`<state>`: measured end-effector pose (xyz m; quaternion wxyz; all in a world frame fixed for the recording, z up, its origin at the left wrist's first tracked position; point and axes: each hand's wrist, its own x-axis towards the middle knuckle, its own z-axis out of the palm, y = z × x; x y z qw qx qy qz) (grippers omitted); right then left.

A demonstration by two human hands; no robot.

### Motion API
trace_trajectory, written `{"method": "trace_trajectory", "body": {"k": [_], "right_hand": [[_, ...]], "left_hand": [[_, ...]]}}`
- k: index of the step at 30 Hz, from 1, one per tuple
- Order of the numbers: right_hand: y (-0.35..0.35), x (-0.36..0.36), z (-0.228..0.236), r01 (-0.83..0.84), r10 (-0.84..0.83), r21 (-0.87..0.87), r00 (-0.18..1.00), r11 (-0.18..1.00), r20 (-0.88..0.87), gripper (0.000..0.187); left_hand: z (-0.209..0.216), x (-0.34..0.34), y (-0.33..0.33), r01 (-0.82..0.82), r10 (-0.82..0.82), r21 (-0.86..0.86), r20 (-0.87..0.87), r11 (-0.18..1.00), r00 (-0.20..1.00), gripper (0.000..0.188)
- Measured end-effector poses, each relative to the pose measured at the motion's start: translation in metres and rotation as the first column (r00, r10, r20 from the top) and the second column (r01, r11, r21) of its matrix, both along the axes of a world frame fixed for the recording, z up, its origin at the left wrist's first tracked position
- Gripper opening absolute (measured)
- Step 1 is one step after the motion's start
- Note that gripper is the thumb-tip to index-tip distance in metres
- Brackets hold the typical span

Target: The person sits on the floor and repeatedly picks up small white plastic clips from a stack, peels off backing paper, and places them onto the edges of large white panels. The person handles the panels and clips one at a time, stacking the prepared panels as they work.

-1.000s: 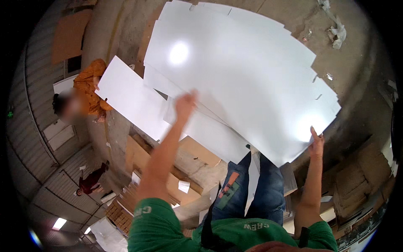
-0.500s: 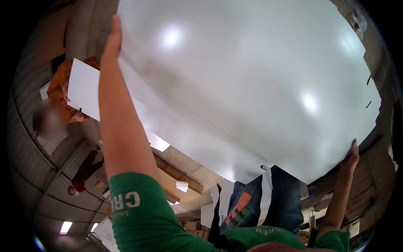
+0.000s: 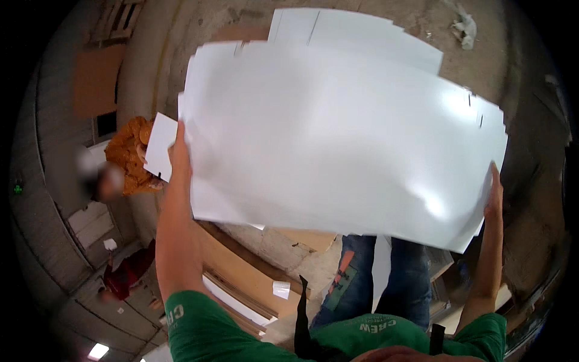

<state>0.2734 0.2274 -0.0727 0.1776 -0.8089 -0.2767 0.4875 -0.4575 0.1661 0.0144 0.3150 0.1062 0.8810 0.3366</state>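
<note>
A large glossy white cardboard sheet (image 3: 338, 133) with notched edges spans the middle of the view in front of me. My left hand (image 3: 182, 151) grips its left edge, fingers closed along the side. At the opposite edge my right hand (image 3: 494, 196) is closed on the same sheet, near its lower right corner. Short dark slits show by the upper right corner. Edges at both sides look stepped, so more than one sheet may be there. Just beyond the far edge, more white cardboard (image 3: 356, 30) shows, partly covered by the held sheet.
On the left, a co-worker in an orange top (image 3: 129, 154) holds a smaller white sheet (image 3: 160, 148). Farther off is a person in dark red (image 3: 126, 274). Brown board stacks (image 3: 232, 265) bear a small white piece (image 3: 281, 289). Crumpled plastic (image 3: 465, 29) lies on the floor.
The held sheet appears lower and smaller in view, its far edge now visible. Both hands have come down with it and keep hold. White cardboard beyond it has come into sight.
</note>
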Motion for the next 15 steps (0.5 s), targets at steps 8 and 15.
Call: {"method": "trace_trajectory", "body": {"k": [8, 15], "right_hand": [[-0.133, 0.160, 0.129, 0.276, -0.273, -0.124, 0.961, 0.953, 0.038, 0.079], [-0.169, 0.202, 0.203, 0.292, -0.320, 0.132, 0.890, 0.947, 0.324, 0.071]], "left_hand": [[0.098, 0.111, -0.023, 0.006, 0.017, -0.039, 0.570, 0.999, 0.821, 0.078], [0.138, 0.224, 0.020, 0.133, -0.046, -0.108, 0.585, 0.985, 0.810, 0.074]]}}
